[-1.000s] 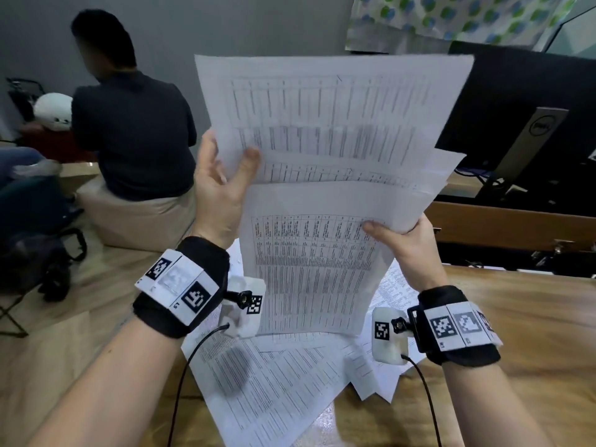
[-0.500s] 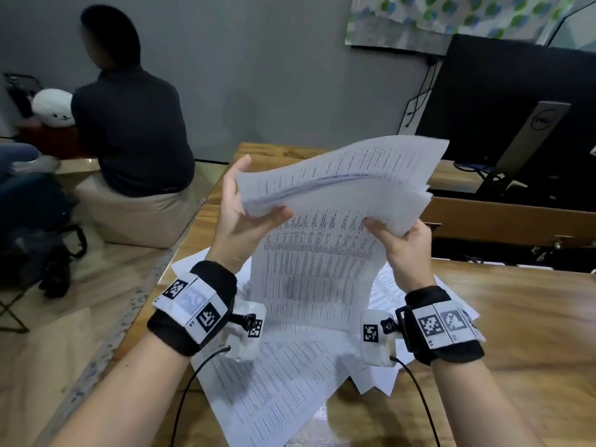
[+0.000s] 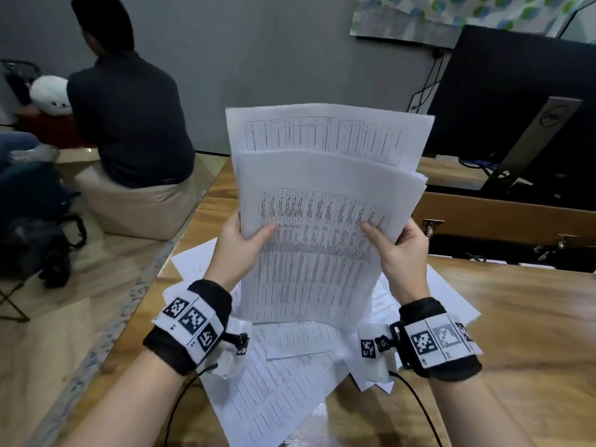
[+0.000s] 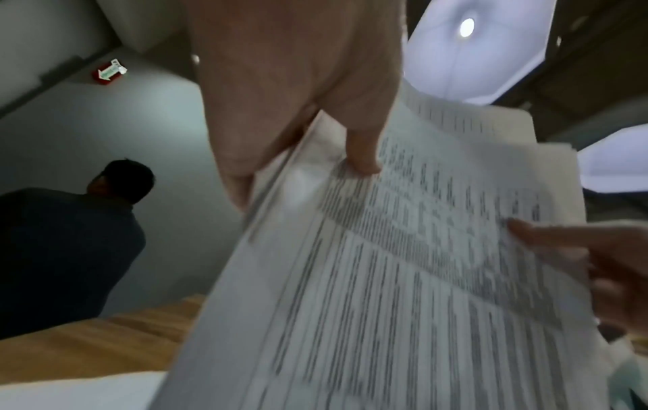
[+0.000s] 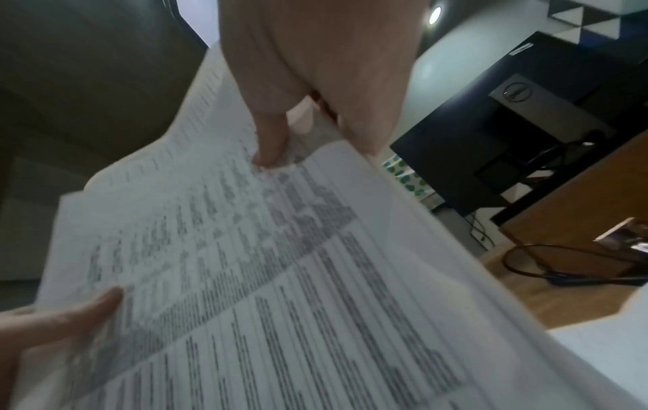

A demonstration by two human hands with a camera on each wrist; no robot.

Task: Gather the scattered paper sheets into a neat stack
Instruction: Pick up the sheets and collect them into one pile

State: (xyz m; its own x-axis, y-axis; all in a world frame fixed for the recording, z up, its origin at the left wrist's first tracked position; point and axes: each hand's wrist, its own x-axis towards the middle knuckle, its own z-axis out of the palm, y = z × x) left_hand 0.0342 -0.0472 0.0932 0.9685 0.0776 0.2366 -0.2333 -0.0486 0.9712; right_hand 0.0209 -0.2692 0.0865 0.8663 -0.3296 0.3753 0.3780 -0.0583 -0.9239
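I hold a bundle of printed paper sheets [image 3: 317, 221] upright above the wooden table [image 3: 516, 317]. My left hand [image 3: 245, 243] grips the bundle's left edge, thumb on the front page. My right hand [image 3: 392, 243] grips the right edge the same way. The sheets in the bundle are uneven, one [image 3: 325, 130] sticking up behind the others. In the left wrist view the thumb presses the paper sheets [image 4: 403, 263]; in the right wrist view the thumb pinches the bundle [image 5: 245, 263]. More loose sheets [image 3: 274, 382] lie scattered on the table beneath my wrists.
A dark monitor on a silver stand [image 3: 529, 124] stands at the back right behind a wooden ledge [image 3: 503, 217]. A person in a dark shirt [image 3: 129, 117] sits with their back turned on a beige seat at the left. A black bag [image 3: 42, 246] lies on the floor.
The bundle was bent forward half a second ago and now stands upright again. Both hands have shifted lower on its side edges, closer together.
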